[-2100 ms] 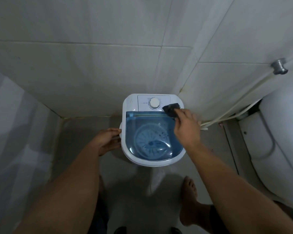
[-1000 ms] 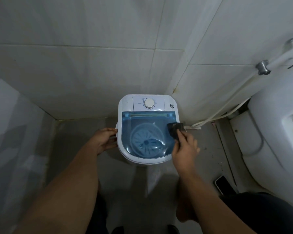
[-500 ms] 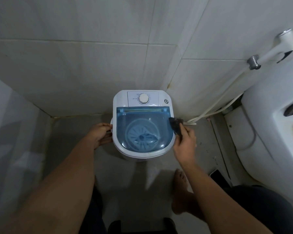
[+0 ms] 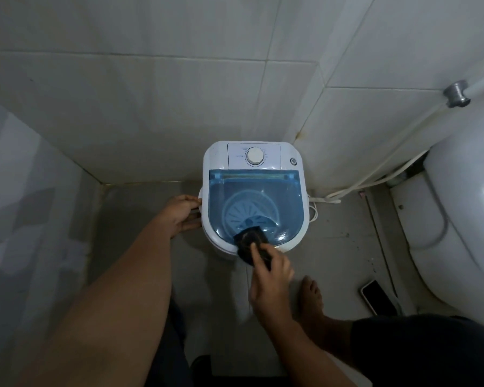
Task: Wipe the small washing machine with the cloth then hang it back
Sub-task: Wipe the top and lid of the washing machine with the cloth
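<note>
The small washing machine (image 4: 218, 155) stands on the floor in the tiled corner, white with a clear blue lid (image 4: 254, 196) and a round dial (image 4: 254, 156) on its back panel. My right hand (image 4: 268, 277) presses a dark folded cloth (image 4: 249, 241) against the lid's front edge and the white rim below it. My left hand (image 4: 180, 216) grips the handle on the machine's left side.
A white toilet (image 4: 464, 219) fills the right side, with a hose (image 4: 375, 180) running along the wall to a metal fitting (image 4: 456, 94). A phone (image 4: 376, 300) lies on the floor near the toilet base. My bare foot (image 4: 310, 300) is beside it.
My right hand has slid the cloth from the machine's back right corner, down its right edge, to the front edge of the lid. My left hand has stayed on the left side.
</note>
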A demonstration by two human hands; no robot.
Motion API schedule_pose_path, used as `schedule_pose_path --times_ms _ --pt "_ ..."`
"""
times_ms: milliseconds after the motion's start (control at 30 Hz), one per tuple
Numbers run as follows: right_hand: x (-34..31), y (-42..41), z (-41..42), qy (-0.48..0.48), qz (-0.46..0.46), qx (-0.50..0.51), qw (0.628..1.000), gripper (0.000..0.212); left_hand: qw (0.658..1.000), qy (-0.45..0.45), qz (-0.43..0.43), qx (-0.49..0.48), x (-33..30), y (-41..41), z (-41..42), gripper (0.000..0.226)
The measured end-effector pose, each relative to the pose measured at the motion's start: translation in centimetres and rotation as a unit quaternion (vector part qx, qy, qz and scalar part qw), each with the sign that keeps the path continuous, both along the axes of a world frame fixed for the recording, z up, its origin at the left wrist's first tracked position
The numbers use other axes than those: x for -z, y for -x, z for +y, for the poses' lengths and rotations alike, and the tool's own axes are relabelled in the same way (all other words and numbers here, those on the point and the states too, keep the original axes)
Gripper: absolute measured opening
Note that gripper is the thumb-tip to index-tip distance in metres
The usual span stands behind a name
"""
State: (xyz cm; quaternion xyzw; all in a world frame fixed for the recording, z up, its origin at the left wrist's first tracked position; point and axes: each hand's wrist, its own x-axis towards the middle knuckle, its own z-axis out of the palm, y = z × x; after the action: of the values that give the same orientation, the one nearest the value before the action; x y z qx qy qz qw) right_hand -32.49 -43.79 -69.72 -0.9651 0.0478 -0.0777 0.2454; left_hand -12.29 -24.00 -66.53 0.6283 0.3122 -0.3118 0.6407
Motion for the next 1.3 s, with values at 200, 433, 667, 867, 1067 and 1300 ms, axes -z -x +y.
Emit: schedule_pose_path --times_ms 200,433,667,867,1067,1300 --pt "-1.6 -2.3 5.3 -0.008 0.006 -0.15 0.989 0.07 0.998 0.058 0.028 0.019 0.1 -0.1 1.4 0.025" --pt "-1.8 -2.5 -3.7 -0.045 -0.055 0.172 0.982 0.057 0.996 0.078 0.034 0.021 -0.2 0.2 1.6 0.035" --pt "0.0 -0.9 1.2 0.029 -0.003 0.073 0.997 0.06 0.994 0.094 0.045 0.015 0.0 0.1 1.9 0.043" --pt "0.1 -2.3 6.5 0.084 -0.007 -0.021 0.996 0.064 0.994 0.092 0.051 0.016 0.1 -0.1 2.5 0.054" --pt "-0.7 -4.2 8.6 0.115 0.034 -0.084 0.989 0.071 0.988 0.131 0.082 0.003 0.9 -0.7 3.9 0.059" --pt "-5.8 -13.5 10.0 -0.254 0.04 -0.008 0.966 0.054 0.985 0.152 0.076 0.012 1.4 -0.3 3.8 0.034"
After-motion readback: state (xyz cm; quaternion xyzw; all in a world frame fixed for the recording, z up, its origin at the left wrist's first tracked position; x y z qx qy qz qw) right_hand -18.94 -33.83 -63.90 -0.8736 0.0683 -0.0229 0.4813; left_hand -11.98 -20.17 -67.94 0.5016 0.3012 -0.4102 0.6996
